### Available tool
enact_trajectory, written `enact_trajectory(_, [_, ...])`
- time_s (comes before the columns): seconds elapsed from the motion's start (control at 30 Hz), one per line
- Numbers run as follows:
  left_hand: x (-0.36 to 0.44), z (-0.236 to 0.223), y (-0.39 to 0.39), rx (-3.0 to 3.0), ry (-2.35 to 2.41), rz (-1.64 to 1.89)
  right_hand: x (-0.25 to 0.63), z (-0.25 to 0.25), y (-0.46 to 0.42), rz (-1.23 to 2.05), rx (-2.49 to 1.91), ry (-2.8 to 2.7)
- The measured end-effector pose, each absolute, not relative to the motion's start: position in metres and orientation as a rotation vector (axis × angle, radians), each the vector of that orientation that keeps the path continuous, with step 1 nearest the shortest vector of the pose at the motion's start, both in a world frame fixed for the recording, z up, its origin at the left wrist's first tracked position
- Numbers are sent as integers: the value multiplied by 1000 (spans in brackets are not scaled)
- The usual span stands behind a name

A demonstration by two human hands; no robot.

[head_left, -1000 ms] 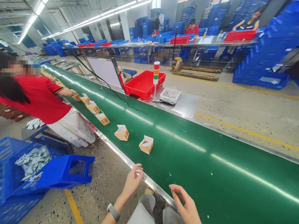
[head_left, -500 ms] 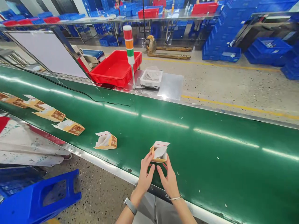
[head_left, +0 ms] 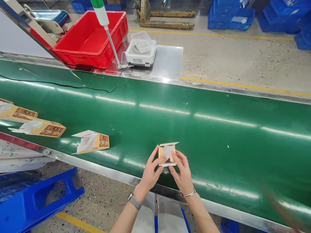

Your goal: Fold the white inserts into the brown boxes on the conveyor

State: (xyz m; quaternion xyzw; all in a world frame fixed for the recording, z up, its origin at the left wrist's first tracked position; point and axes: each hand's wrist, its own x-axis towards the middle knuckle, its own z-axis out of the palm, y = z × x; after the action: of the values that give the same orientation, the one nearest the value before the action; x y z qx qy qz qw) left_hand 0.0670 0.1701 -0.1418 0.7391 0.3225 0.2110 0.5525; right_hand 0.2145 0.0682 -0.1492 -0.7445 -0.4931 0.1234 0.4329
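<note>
An open carton (head_left: 161,158), orange-yellow with white flaps standing out at its far and near edges, is between the two hands over the near half of the green conveyor belt (head_left: 209,142). A whitish packet (head_left: 167,152) sits inside it. The left hand (head_left: 151,171) has its grip curved around the carton's left side. The right hand (head_left: 182,171) has its grip bent around the right side, fingertips at the opening and thumb by the near flap; the carton is held between both.

On the belt's near half, to the left, lies a second open carton (head_left: 104,141), with more printed cartons (head_left: 52,129) at the belt's left end. A black cable (head_left: 80,87) trails over the belt's far left part. Beyond the belt stand a red bin (head_left: 89,45) and a white scale (head_left: 145,60) carrying a clear tub (head_left: 141,43), with a pallet truck (head_left: 167,24) farther off. On the belt's near side, at left, is a blue plastic stool (head_left: 26,207). A shape over the belt's near right part is too blurred to identify.
</note>
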Motion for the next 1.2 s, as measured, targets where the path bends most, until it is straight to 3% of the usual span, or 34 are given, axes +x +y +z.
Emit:
enact_trajectory(0.17, [94,-133,158,1549,813,624,228,-148,60,269,-1823,-1222])
enact_trajectory(0.4, [137,-128,153,1128,990,764,212,-123,79,240,-1956,-518])
enact_trajectory(0.53, [145,-128,160,1087,930,640,218,-116,84,394,-1807,-175])
enact_trajectory(0.67, [156,-123,161,1047,875,548,236,-118,78,701,-1808,-137])
enact_trajectory(1.2, [183,-128,135,1092,827,504,264,-120,47,712,-1881,-165])
